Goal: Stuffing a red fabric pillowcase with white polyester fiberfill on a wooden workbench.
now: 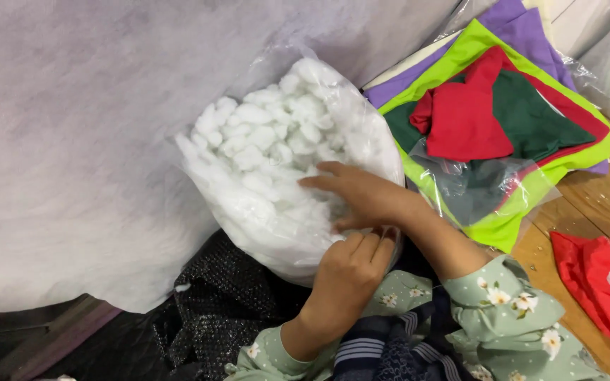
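1. One broad sheet of white nonwoven fabric (72, 141) fills the frame behind and left of the bag of stuffing (284, 155), the landmark here.
2. The clear plastic bag, one in number, bulges with white fibre clumps too many to count; it leans against the sheet, above my lap.
3. Right of the bag lies one stack of felt sheets (503, 120): purple, lime green, dark green and red, partly under a clear wrapper.
4. Further right of the bag, one red fabric piece (594, 282) rests on the wooden floor (594, 197).
5. My right hand (361, 194) reaches into the bag's mouth, fingers spread among the fibre; I judge this the pulling-out step, needing a firm pinch next.
6. My left hand (351, 271) pinches the bag's lower rim, fingers pressed together.
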